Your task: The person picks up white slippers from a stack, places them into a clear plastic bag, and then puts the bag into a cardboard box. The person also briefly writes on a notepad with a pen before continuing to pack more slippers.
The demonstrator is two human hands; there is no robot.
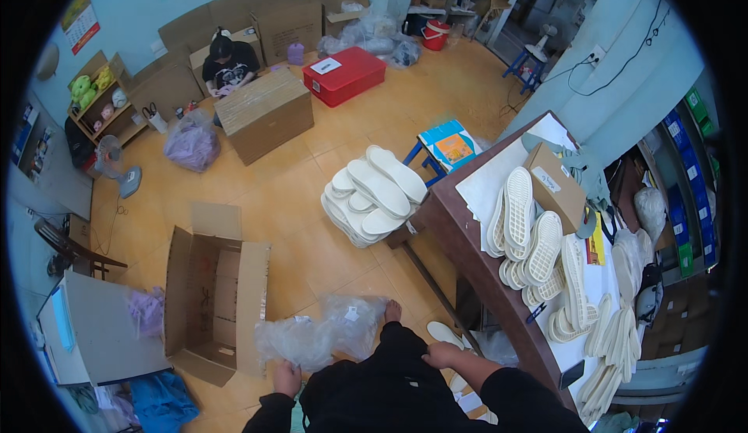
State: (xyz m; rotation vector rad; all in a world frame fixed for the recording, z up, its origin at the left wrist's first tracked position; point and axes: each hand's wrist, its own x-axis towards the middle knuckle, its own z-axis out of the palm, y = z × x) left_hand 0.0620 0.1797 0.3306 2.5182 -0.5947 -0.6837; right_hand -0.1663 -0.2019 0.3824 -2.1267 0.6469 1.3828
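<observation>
My left hand (287, 378) is closed at the lower left, close to the near edge of a crumpled clear plastic bag (294, 343). What its fingers hold, if anything, I cannot make out. My right hand (442, 355) is closed on the side of my black trousers (393, 355), the forearm reaching in from the right. Beyond my knees, more clear plastic (354, 325) lies beside my bare foot (393, 310). An open cardboard box (178, 293) stands left of the plastic, its flaps spread. Cream shoe soles (439, 335) lie on the floor near my right hand, partly hidden.
A brown-edged table (499, 300) on the right bears many cream soles (544, 246) and a small carton (555, 188). Ahead stands a stack of soles (374, 195). Farther off, a person (231, 63) sits behind a large carton (265, 114) near a red bin (344, 76).
</observation>
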